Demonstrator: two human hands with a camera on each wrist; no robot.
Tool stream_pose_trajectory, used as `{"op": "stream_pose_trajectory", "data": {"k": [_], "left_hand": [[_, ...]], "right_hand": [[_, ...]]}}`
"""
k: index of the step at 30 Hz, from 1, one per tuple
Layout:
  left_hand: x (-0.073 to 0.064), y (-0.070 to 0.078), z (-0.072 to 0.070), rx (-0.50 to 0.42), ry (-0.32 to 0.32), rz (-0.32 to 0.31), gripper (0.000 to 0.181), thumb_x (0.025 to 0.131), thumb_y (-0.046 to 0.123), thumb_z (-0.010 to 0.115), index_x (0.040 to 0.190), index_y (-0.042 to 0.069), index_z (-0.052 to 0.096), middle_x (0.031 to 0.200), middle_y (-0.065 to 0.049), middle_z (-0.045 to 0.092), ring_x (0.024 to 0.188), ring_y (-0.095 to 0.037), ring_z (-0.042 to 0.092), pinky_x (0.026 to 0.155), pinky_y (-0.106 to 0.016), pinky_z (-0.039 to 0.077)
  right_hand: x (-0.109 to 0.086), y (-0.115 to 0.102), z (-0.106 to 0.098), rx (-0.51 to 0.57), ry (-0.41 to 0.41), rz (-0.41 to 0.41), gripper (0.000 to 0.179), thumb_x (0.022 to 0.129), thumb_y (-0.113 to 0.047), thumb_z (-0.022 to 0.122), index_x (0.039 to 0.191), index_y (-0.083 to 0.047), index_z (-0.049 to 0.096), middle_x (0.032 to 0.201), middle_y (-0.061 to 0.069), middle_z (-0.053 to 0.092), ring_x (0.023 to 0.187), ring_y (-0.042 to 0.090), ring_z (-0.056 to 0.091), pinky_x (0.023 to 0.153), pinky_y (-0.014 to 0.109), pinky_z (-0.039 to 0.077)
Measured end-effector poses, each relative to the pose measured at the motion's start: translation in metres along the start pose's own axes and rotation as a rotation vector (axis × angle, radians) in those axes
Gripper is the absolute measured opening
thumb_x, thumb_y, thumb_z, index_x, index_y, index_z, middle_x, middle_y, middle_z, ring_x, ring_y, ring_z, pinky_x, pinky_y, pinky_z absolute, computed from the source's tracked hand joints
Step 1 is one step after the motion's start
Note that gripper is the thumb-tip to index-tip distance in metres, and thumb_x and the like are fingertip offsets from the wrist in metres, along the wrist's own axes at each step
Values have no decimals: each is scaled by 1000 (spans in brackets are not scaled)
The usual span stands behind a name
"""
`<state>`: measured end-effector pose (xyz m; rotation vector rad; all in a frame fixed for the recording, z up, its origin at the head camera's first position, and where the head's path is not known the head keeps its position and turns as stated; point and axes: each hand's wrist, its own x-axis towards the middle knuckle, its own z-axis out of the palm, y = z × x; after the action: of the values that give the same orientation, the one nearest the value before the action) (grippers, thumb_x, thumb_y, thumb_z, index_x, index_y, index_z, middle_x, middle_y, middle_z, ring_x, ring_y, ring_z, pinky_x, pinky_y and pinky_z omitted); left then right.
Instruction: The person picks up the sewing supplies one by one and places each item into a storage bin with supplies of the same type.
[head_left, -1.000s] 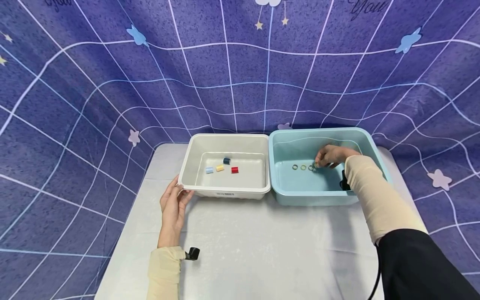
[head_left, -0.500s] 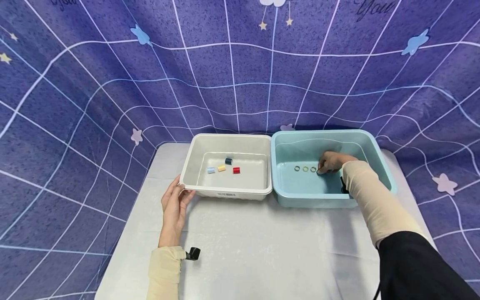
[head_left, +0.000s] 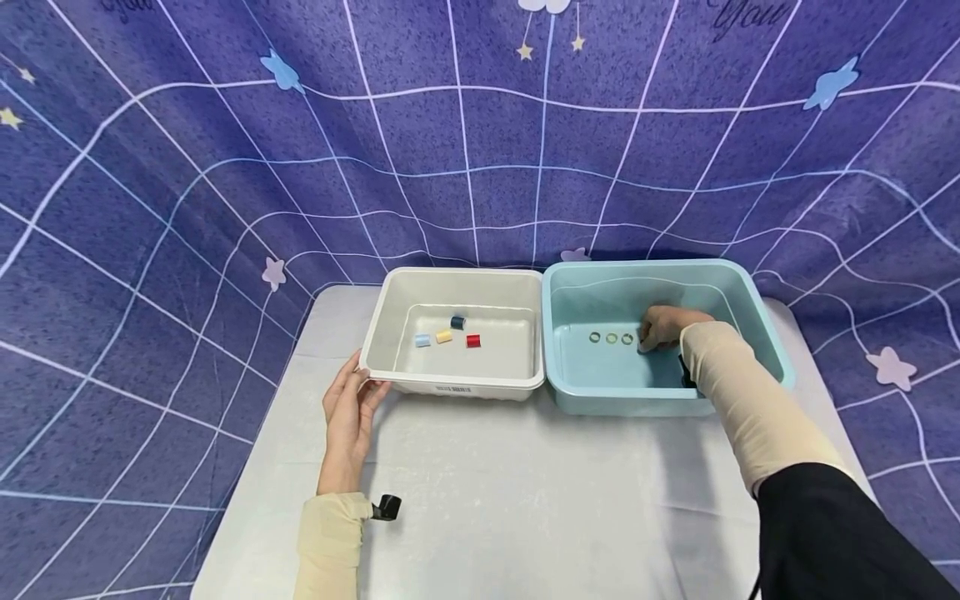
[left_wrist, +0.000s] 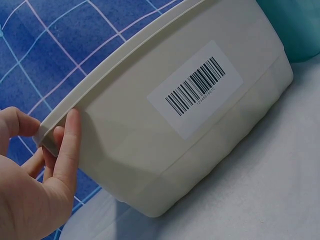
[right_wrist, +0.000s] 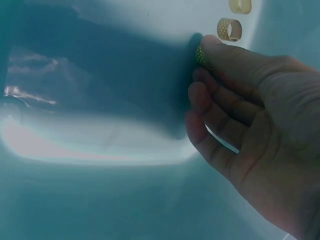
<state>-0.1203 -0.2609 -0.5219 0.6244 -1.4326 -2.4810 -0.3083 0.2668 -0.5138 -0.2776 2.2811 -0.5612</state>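
Note:
My right hand reaches down into the light blue bin. In the right wrist view its thumb and index finger pinch a gold dimpled ring thimble close over the bin's floor, its other fingers curled loosely. Beside it stands a second gold ring thimble, then a pale yellowish one. The head view shows three in a row left of the fingertips. My left hand grips the near left corner of the off-white bin, thumb on the rim and fingers below.
In the off-white bin lie several thread spools: dark blue, light blue, yellow and red. Both bins stand side by side on the white table. A purple patterned curtain hangs behind and at the sides.
My right hand has lowered slightly and shifted a little right with the ring thimble, so the row shows more clearly. My left hand keeps its grip on the off-white bin.

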Motion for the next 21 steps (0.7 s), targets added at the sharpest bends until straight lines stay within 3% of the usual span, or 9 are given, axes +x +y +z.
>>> {"op": "stream_pose_trajectory", "data": {"k": [15, 21], "left_hand": [[0, 2, 2, 6, -11, -1, 45, 106, 1, 49, 150, 5, 54, 118, -12, 57, 83, -10, 61, 84, -22, 69], [-3, 8, 0, 79, -7, 13, 47, 105, 1, 54, 151, 4, 53, 123, -13, 58, 83, -11, 65, 87, -25, 69]], "right_hand": [[-8, -2, -2, -74, 42, -8, 20, 91, -16, 80, 95, 2, 72, 66, -5, 52, 65, 11, 49, 53, 20, 44], [-20, -5, -12, -155, 73, -55, 21, 91, -17, 79, 93, 2, 73, 66, -3, 55, 65, 12, 52, 53, 20, 46]]}}
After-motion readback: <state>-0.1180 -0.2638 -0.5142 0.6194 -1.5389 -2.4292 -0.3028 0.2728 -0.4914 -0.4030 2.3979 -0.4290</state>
